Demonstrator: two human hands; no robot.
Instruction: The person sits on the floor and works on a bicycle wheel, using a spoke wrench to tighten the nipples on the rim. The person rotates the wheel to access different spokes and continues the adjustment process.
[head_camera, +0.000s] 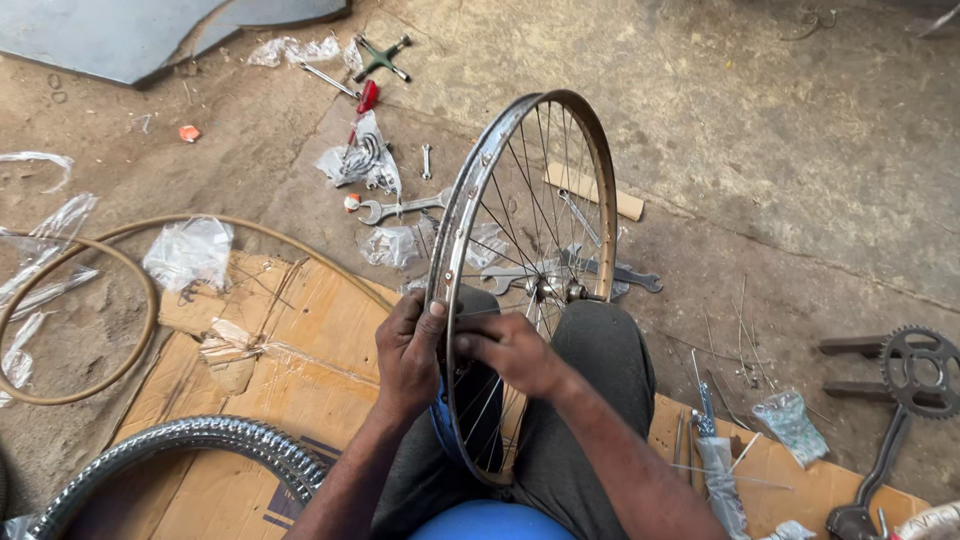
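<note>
Head view: the spoked bicycle wheel (528, 270) stands upright between the person's knees, its lower rim sunk between the thighs; the left hand (408, 355) has its fingers closed round the rim at about eight o'clock on the wheel, and the right hand (510, 350) pinches together on a spoke just inside the same spot. The wheel rests only on the legs, so a hard twist could tip it toward the spanners (405, 208) at twelve o'clock; thin spokes may bend or nip fingertips, and loose spokes (735, 340) at three o'clock could roll underfoot.
</note>
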